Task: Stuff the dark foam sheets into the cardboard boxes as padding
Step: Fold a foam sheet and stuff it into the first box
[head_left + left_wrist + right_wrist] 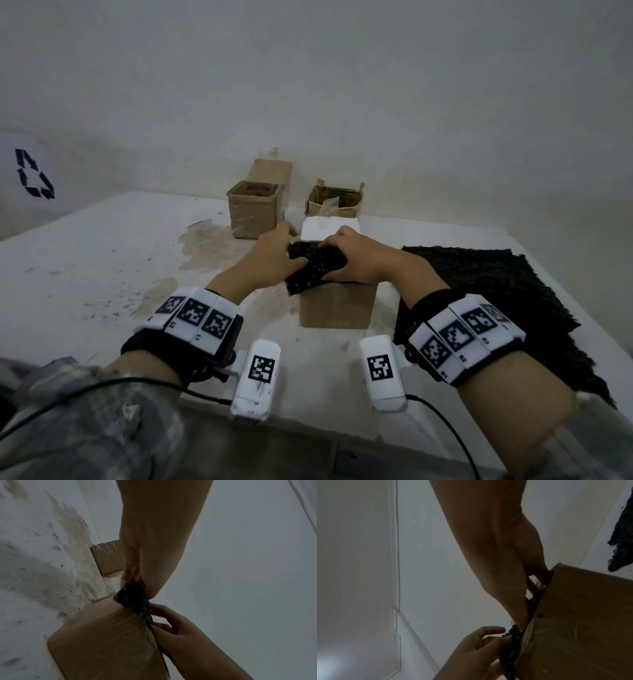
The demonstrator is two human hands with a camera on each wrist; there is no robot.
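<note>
White stained table (pixel 102 260), bare wall behind. Foam (pixel 313 265) bunched over near box (pixel 337 308) mouth, gripped by left hand (pixel 274 257) and right hand (pixel 356 257), fingers curled, likely squeezing it to fit. Spare sheets (pixel 496 291) at right.

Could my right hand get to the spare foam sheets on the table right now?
Probably not at once: the right hand is busy gripping the foam sheet at the near box. The spare sheets lie unobstructed beside that wrist.
</note>
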